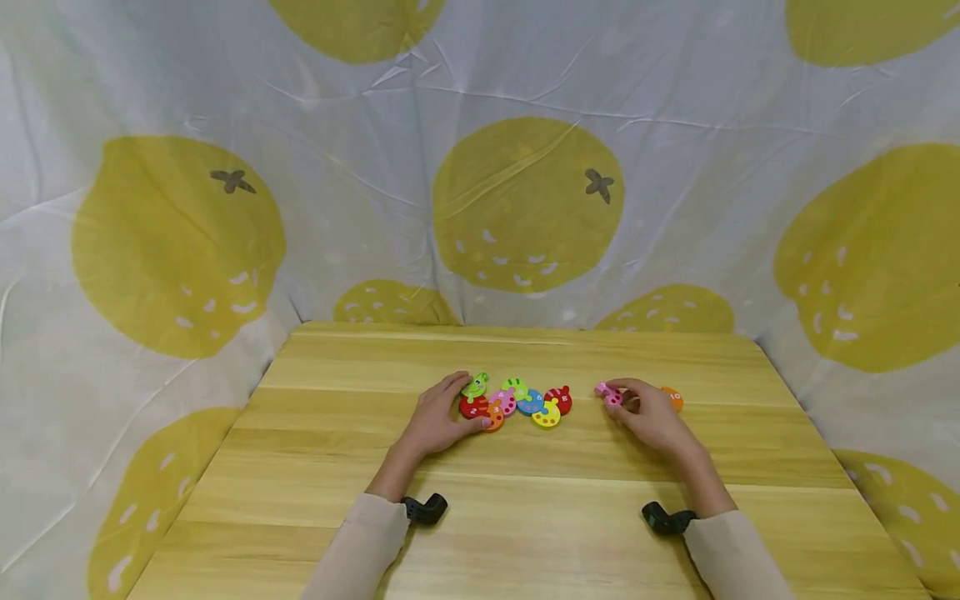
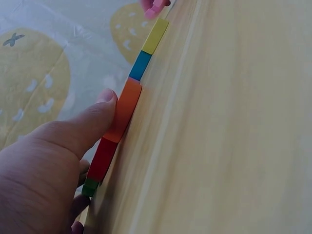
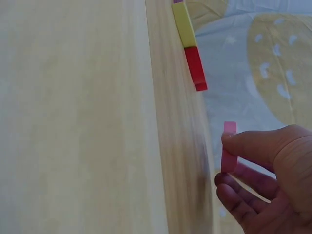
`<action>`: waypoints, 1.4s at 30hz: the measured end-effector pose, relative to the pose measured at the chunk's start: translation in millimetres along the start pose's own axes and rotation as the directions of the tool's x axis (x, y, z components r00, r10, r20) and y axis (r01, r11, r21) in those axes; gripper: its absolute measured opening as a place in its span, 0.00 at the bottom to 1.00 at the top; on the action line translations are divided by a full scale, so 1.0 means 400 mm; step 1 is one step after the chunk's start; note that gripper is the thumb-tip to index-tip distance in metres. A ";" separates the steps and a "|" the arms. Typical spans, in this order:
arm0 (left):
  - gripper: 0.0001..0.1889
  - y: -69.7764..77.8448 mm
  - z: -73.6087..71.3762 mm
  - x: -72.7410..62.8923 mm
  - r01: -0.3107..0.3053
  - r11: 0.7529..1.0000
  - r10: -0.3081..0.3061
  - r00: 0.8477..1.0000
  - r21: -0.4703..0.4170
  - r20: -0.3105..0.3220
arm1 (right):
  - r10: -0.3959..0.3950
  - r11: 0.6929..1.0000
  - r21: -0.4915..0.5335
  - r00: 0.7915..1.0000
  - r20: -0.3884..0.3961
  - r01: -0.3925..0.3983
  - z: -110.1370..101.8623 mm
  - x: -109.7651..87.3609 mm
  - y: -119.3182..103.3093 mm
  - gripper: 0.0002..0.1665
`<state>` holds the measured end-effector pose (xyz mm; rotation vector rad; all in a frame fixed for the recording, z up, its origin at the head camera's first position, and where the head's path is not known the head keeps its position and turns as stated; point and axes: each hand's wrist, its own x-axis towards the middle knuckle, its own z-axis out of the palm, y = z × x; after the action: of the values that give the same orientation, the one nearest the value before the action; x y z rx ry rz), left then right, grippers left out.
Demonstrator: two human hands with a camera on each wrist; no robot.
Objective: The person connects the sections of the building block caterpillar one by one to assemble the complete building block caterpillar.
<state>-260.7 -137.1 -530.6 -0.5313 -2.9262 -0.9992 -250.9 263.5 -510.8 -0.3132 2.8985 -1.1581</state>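
Note:
A row of joined, numbered caterpillar puzzle pieces (image 1: 530, 402) lies on the table, a green head with a face at its left end. My left hand (image 1: 437, 417) holds that end, thumb against the orange piece (image 2: 127, 109) and fingers around by the green head (image 1: 476, 386). A red piece (image 1: 558, 401) ends the row on the right. Apart from it, my right hand (image 1: 654, 415) pinches a pink puzzle piece (image 3: 229, 148) between thumb and fingers. Just beyond that hand lies a loose orange piece (image 1: 672, 398), partly hidden by the hand.
The wooden table (image 1: 525, 517) reaches back to a hanging cloth (image 1: 337, 208) printed with yellow fruit. Each wrist wears a black camera, one at the left wrist (image 1: 427, 509) and one at the right wrist (image 1: 666, 518).

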 end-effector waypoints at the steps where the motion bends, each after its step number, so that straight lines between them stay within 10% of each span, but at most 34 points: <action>1: 0.48 -0.001 0.001 0.001 -0.008 1.000 0.008 1.000 0.002 0.001 | -0.001 1.000 0.004 1.000 0.002 0.001 0.002 0.002 -0.002 0.27; 42: 0.44 -0.016 0.004 0.006 -0.034 0.999 0.033 0.999 0.012 0.031 | -0.153 0.988 -0.019 0.983 0.098 0.155 0.094 0.112 -0.065 0.22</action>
<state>-264.6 -140.1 -535.3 -0.5981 -2.9374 -0.9773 -287.0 211.3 -517.1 -0.5863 2.8499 -1.0904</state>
